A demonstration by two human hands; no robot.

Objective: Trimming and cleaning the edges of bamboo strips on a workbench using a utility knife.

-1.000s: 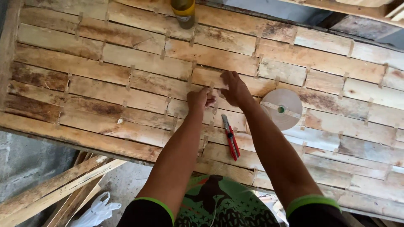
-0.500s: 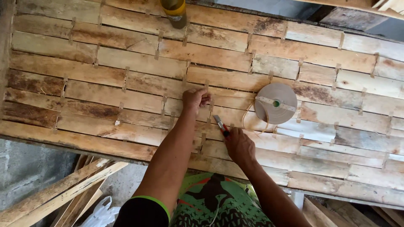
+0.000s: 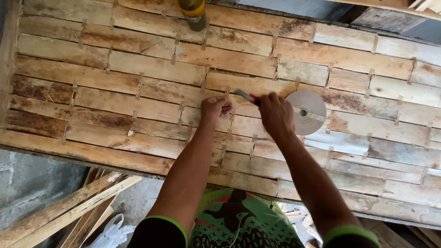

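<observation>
In the head view, the right hand [image 3: 275, 115] was closed around a red-handled cutter [image 3: 246, 97], its blade pointing toward ten o'clock over the panel of wooden veneer strips [image 3: 138, 82]. The left hand [image 3: 214, 109], at nine o'clock from it, pinched a tape strip [image 3: 228, 114] flat between its fingers. A tape roll [image 3: 307, 111] lay at three o'clock. With the blade so near the left fingers, a slip could nick them.

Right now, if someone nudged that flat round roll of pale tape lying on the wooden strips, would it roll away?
Probably not: the flat round roll of pale tape lies on its face, so it would likely slide. It looks thin, so probably light. Stood on edge, it could roll.
</observation>
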